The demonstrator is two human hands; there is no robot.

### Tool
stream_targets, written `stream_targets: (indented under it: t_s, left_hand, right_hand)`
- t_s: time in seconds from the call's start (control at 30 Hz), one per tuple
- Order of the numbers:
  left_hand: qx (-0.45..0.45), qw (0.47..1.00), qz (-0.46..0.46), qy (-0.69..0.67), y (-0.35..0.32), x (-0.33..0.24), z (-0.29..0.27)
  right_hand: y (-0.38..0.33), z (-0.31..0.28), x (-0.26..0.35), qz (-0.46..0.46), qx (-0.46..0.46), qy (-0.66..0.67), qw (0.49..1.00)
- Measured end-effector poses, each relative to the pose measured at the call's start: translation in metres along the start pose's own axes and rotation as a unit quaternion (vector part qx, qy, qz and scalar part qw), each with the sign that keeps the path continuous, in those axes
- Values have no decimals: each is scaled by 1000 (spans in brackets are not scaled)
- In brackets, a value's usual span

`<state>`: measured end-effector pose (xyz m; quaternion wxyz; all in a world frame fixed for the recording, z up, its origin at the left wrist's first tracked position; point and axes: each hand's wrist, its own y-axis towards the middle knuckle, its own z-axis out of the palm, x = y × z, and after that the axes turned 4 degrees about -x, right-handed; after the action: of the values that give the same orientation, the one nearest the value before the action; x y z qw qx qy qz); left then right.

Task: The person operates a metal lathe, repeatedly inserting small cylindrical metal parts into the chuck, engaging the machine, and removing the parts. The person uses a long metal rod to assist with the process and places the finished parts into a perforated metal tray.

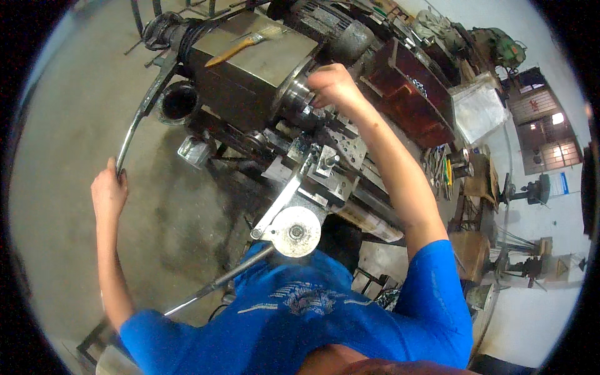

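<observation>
My left hand [109, 187] is wrapped round the lower end of a long metal lever [132, 134], which runs up to the far left end of a small lathe. My right hand [334, 87] is at the round metal spindle nose [297, 98], its fingers curled and pinched at the front. What those fingers hold, if anything, is hidden. Below the spindle stands a tool block with a bolt [330, 162] on the slide. Nearer to me are a flat steel arm [279, 203], a round pale disc [296, 232] and a second long handle [219, 281].
A wooden-handled brush [244, 47] lies on the headstock cover [275, 59]. Behind my right arm is a reddish-brown metal bin [409, 94] with a clear plastic bag [478, 109] beside it. Farther right are several hand tools [440, 169] and a bench machine [531, 189]. A motor [322, 25] sits behind the headstock.
</observation>
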<state>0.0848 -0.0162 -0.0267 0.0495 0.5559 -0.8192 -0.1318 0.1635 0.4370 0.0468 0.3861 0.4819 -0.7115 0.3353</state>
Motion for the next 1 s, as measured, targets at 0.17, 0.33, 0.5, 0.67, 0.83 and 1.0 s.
stream_targets:
  t_s: [0.17, 0.33, 0.5, 0.67, 0.83, 1.0]
  left_hand:
    - [-38, 998, 20, -36, 1, -1, 1]
    - [51, 995, -17, -81, 15, 9, 6]
    - [69, 988, -26, -134, 23, 13, 7]
    - [79, 983, -42, -163, 22, 19, 12]
    - [193, 941, -49, -275, 32, 24, 8]
    - [224, 870, -80, -432, 27, 24, 17]
  right_hand:
    - [-9, 3, 6, 11, -3, 24, 1000]
    - [-25, 4, 21, -33, -1, -102, 994]
    - [-47, -20, 20, -298, -75, -207, 929]
    - [-106, -98, -12, -194, -87, -144, 966]
    - [-194, -168, -60, -101, -219, -125, 962]
    - [-275, -245, -154, -71, -322, -196, 923]
